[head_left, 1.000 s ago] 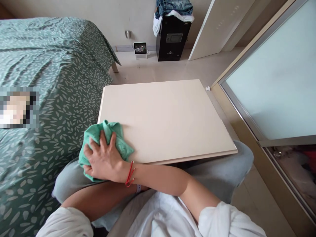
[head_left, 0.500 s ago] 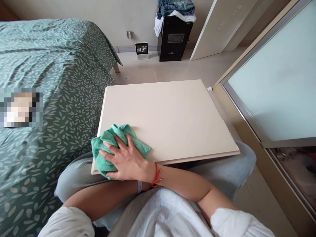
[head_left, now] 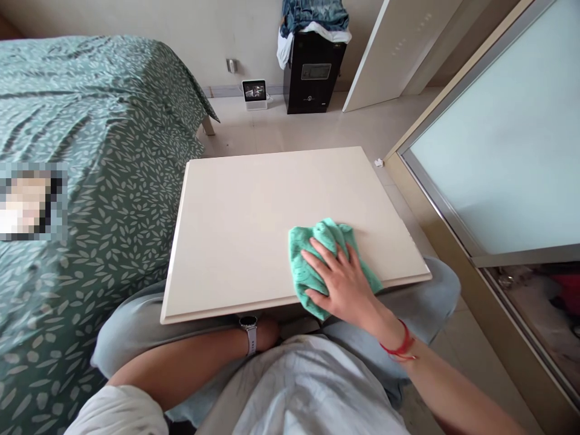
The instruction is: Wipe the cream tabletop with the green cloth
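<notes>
A green cleaning cloth (head_left: pixel 302 266) lies bunched on the cream tabletop (head_left: pixel 244 229), near its front edge and right of the middle. My right hand (head_left: pixel 339 281), with a red cord bracelet at the wrist, presses down on the cloth with fingers bent and somewhat spread over it. Part of the cloth hangs past the front edge. My left hand (head_left: pixel 268 333) is by my lap, just below that edge; a watch is on its wrist. Its fingers are hidden, so whether it holds anything does not show.
To the left stands a bed (head_left: pixel 118 175) with a leaf-patterned green cover. Behind the table are a small screen (head_left: pixel 254 92) on the floor and a black cabinet (head_left: pixel 312 75) topped with jeans (head_left: pixel 315 17). A frosted sliding panel (head_left: pixel 498 133) runs along the right.
My right hand has slid the cloth from the table's front left corner to right of the middle. My left forearm, crossed over by the right one before, now shows with its watch.
</notes>
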The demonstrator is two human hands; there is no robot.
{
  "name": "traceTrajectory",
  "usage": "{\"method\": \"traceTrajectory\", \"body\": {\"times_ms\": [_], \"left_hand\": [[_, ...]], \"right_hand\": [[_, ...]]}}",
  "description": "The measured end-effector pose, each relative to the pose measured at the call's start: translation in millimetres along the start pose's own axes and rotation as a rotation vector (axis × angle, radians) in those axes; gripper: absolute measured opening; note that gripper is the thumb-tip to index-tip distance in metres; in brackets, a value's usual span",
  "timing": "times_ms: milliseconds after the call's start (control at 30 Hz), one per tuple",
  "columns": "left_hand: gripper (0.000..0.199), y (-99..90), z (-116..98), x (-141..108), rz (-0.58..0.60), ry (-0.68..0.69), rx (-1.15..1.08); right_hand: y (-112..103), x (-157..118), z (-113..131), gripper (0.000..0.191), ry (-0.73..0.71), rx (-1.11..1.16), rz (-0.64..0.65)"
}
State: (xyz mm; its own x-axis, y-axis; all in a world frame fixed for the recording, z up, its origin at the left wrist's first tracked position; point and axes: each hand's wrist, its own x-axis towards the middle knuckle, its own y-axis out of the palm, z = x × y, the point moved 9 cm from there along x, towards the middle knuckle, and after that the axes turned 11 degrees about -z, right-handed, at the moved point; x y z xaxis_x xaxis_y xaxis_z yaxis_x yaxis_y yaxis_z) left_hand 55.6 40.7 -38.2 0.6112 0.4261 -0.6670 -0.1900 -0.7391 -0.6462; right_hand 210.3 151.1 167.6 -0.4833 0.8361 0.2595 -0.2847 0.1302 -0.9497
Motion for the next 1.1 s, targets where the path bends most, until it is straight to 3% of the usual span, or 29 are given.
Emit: {"method": "traceTrajectory", "body": {"times_ms": [233,400,533,800,1100], "left_hand": [[0.052,3.2,1.2,-2.5,0.103,-0.052,0.019],[0.054,-0.2,-0.7,-5.7,0.133,-0.057,0.014],[0.057,-3.3,-2.4,-8.3,0.145,-0.058,0.005],[0.056,-9.9,-6.1,-12.5,0.153,-0.067,-0.018],[0.052,-10.7,-7.5,-11.4,0.166,-0.066,0.009]], "right_hand": [[-25.5,-70.4,-102.2,0.067,0.237,-0.206,-0.149],[-36.5,-79.6,-158.6,0.070,0.367,-0.260,-0.158],[-34.9,-45.6,-189.3,0.071,0.446,-0.243,-0.119],[-15.9,62.3,-238.8,0.077,0.556,-0.234,-0.067],[-3.2,171.1,-305.7,0.072,0.707,-0.065,-0.172]]}}
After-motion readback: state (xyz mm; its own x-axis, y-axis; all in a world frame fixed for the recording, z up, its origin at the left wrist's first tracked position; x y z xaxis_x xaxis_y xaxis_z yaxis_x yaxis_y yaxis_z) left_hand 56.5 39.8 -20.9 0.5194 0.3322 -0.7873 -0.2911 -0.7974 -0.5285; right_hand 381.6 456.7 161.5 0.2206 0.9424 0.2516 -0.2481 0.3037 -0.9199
